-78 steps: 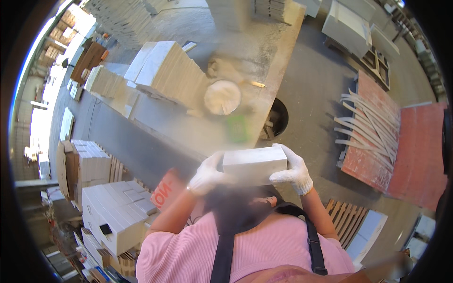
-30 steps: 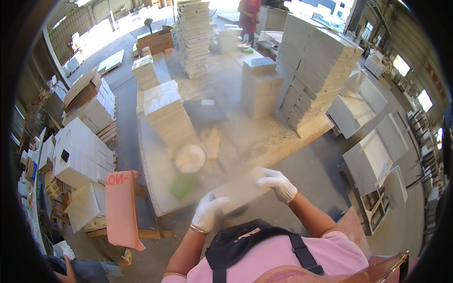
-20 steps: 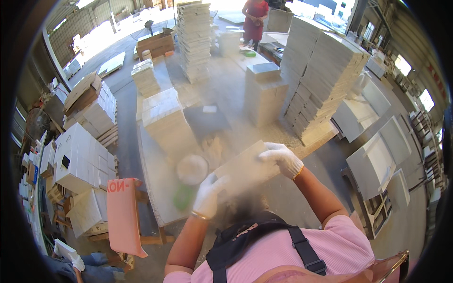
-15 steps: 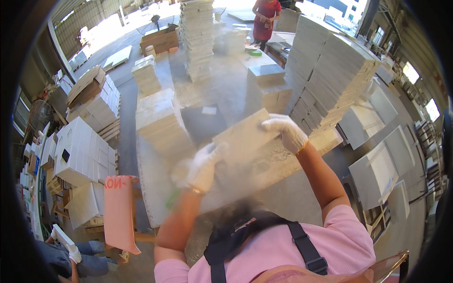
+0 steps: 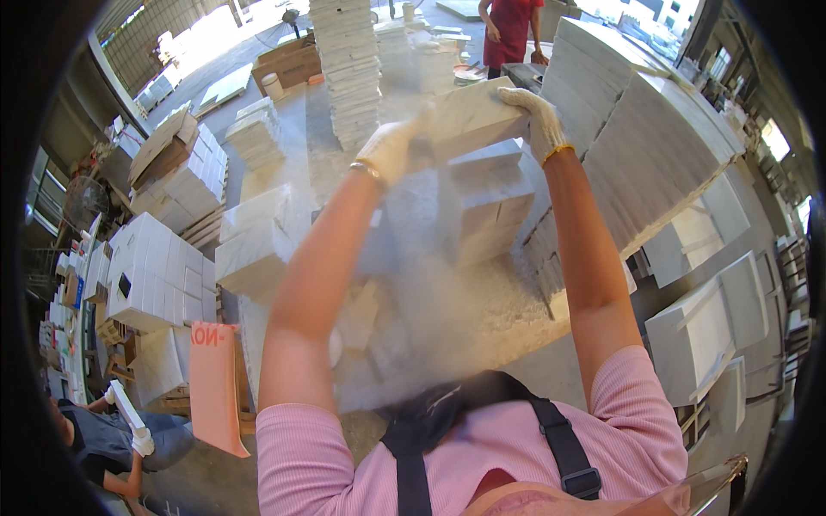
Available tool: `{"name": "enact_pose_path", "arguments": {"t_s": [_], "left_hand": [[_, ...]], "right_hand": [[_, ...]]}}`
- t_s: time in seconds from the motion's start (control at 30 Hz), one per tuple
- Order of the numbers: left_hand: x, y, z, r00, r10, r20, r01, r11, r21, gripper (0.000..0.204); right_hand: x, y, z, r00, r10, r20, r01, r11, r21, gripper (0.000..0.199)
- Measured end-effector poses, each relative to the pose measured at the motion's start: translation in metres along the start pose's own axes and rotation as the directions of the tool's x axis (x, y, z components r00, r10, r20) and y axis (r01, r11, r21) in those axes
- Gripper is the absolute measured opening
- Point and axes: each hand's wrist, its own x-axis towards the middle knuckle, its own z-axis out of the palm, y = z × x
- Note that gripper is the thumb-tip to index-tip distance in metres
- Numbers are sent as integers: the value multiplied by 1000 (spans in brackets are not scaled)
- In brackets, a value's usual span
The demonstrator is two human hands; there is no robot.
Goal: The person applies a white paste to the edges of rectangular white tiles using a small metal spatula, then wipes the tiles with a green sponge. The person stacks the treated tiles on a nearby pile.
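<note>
At upper centre of the frame, 2 gloved hands, left hand (image 5: 389, 148) and right hand (image 5: 535, 116), grip the ends of a white stone slab (image 5: 469, 120) raised above the dusty table (image 5: 516, 318). It is lifted but not yet set on any stack (image 5: 348, 60).

An orange sign (image 5: 215, 387) leans at lower left — tall, rectangular, red lettering on top. Brown cartons (image 5: 288, 62) stand far back — white boxes (image 5: 151, 275) stacked left.
</note>
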Motion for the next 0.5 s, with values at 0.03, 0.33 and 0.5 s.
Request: {"name": "enact_pose_path", "arguments": {"t_s": [0.03, 0.33, 0.5], "left_hand": [[11, -2, 0, 1000, -15, 1, 15, 1000, -25, 63], [46, -21, 4, 999, -39, 15, 40, 998, -55, 59], [46, -18, 8, 995, -98, 34, 101, 991, -89, 59]], "right_hand": [[7, 3, -4, 1000, 15, -15, -15, 1000, 4, 37], [31, 30, -25, 985, 79, -157, -81, 997, -7, 41], [43, 39, -33, 986, 58, -159, -60, 998, -7, 36]]}}
